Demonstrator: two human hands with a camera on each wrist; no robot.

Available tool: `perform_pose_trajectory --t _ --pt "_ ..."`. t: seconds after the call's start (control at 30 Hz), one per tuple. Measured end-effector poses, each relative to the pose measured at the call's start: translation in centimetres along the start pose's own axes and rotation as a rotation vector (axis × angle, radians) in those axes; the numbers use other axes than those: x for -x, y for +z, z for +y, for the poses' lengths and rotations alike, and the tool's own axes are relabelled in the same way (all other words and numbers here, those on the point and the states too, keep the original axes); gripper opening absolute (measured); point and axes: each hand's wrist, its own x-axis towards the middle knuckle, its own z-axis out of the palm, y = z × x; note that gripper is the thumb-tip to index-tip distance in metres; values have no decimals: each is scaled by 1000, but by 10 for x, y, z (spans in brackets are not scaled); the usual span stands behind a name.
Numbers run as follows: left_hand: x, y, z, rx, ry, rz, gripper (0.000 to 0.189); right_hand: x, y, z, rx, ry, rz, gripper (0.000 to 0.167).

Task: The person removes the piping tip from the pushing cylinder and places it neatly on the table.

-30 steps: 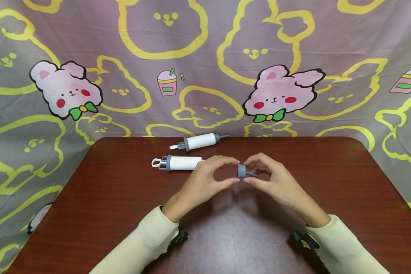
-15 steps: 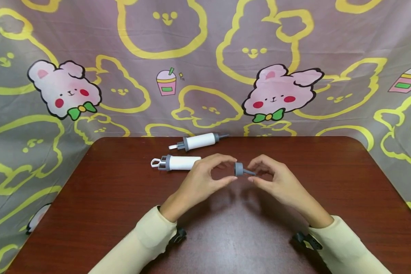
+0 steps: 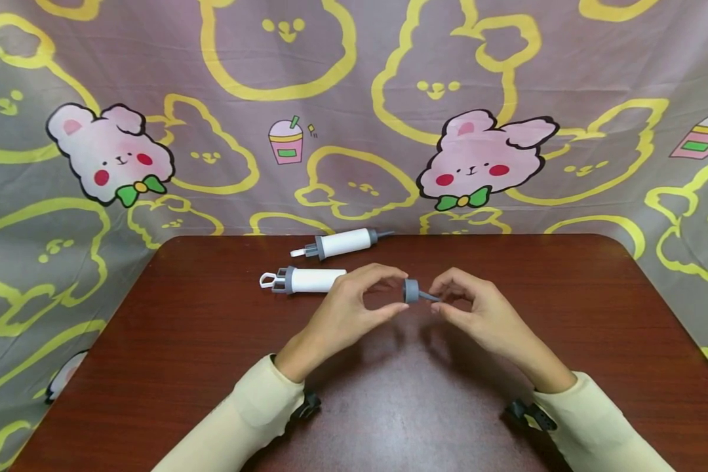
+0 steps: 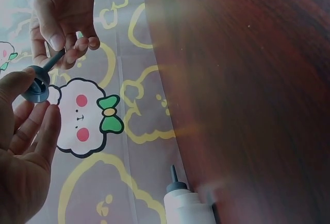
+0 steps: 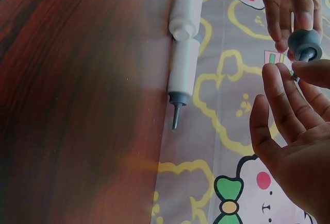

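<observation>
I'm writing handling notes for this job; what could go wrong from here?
The grey cap could slip and drop: the left hand holds it by its fingertips, above the table. Its thin spout might bend under a hard pull, as the right hand pinches it near the tip. The uncapped white tube lies loose and could roll if bumped.

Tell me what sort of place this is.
Likely an indoor workspace, perhaps a makeshift booth: a wood-grained table, a bunny-printed cloth behind it and along its sides, and two white syringe-like tubes lying on top.
</observation>
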Motion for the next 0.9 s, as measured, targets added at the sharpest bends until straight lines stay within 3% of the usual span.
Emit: perform_pose_trajectory --t 0.17,0.4,0.9 --pt "0 -1 1 18 1 -1 37 -1 -1 0 8 -7 5 16" --pt "-1 0 2 124 -22 -30 36 -1 -1 0 18 -25 12 16" --pt "-1 1 5 186 -59 -71 36 -1 0 -1 1 -36 15 20"
